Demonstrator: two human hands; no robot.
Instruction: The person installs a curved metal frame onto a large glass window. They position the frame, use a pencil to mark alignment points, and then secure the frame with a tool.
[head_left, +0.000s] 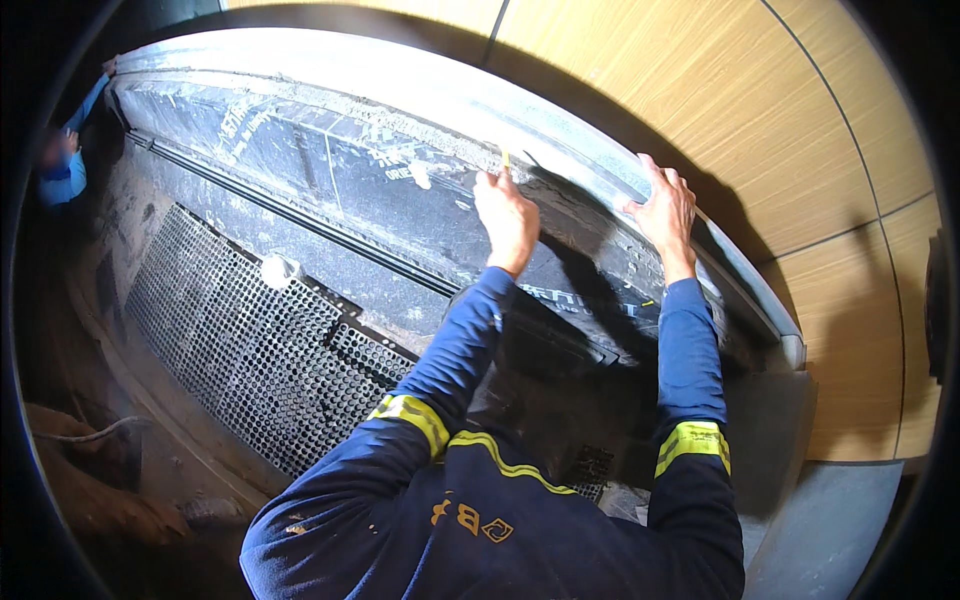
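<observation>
A long, pale slab (440, 85) runs in a curve from the far left to the right, brightly lit along its face. My right hand (668, 208) grips its upper edge, fingers over the top and thumb on the near face. Just below the slab my left hand (508, 222) is closed, and a thin yellow stick (506, 158) pokes up from its fingers; its kind is too small to tell. Below the slab, a rough mortar-like strip (400, 118) lies along the top of a dark membrane-covered upstand (290, 140) with white print.
Black perforated drainage mat (230, 330) lies at lower left, with a white cup-like object (281, 271) at its edge. Dark parallel strips (290, 212) run along the upstand's foot. Wood-grain panels (640, 60) stand behind the slab. Another person's blue sleeve (85, 105) reaches the slab's far-left end.
</observation>
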